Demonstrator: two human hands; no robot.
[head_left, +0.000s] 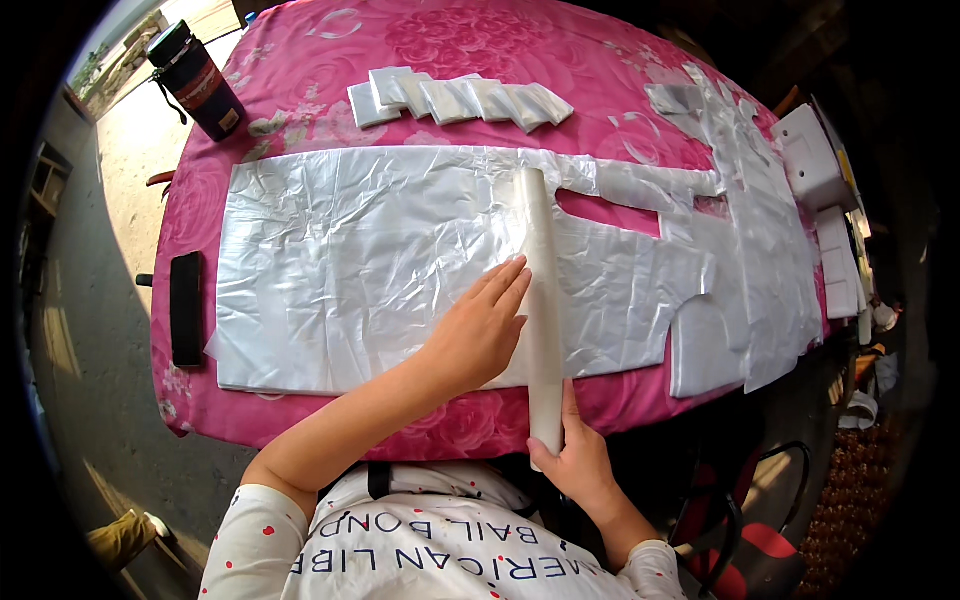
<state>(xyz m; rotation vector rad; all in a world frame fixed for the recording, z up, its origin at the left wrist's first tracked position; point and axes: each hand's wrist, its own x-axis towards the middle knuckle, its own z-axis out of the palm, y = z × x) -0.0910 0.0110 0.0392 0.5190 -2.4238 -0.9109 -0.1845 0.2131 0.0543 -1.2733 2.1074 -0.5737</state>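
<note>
A long, pale roll [545, 300], apparently of plastic film, lies across a spread of thin white plastic carrier bags [380, 260]. Its far end rests on the bags, while the near end sticks out past the table's front edge. My left hand [485, 325] lies on the bags with fingers stretched out, their tips against the roll's left side. Around the near end of the roll, my right hand [580, 455] is closed, thumb along its right side. To the right of the roll, the bags' handle cut-outs show the pink tablecloth [460, 425] beneath.
Several folded flat plastic packets [450, 100] overlap in a row at the far side. A dark lidded flask [197, 82] stands far left, and a black oblong object [187, 310] lies at the left edge. More bags [765, 250] and white boxes [815, 155] are on the right.
</note>
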